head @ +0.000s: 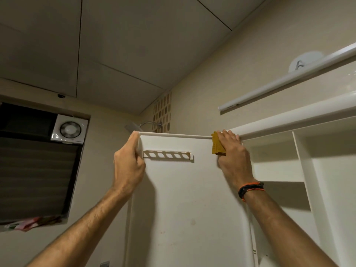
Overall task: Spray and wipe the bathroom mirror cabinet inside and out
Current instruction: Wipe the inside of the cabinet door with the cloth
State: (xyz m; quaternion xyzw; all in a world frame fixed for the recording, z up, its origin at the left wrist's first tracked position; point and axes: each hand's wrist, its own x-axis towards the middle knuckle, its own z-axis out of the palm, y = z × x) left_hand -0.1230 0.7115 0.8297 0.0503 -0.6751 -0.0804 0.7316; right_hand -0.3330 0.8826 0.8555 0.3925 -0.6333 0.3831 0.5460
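The fingers [230, 136] of the right hand [234, 157] lie nearly straight and close together, pressing a folded mustard-yellow cloth [217, 144] flat against the inner face of an open cabinet door [183, 189], right at its top edge near the hinge side. The cloth looks soft and layered, with only its left part showing past the palm. A braided black and orange wristband [250, 189] circles the right wrist.

The fingers [134, 140] of the left hand [128, 164] are curled around the door's free left edge near the top corner, gripping it, with the thumb side toward the camera.

The door is a smooth, matte, off-white panel, tall and rectangular, with a few small specks and a faint stain lower down. Fixed to it between the hands is a narrow white plastic rack [167, 155], a horizontal bar pierced by a row of slanted openings.

To the right, the cabinet interior [300, 162] stands open, showing smooth white shelves and an upright divider. Above it runs a long white tube light [289, 79] along the beige wall.

To the left, a square white exhaust fan [69, 130] with a round centre sits beside a dark louvred window [36, 176]. A metal shower head [133, 127] peeks above the door. The ceiling is made of flat, pale panels.
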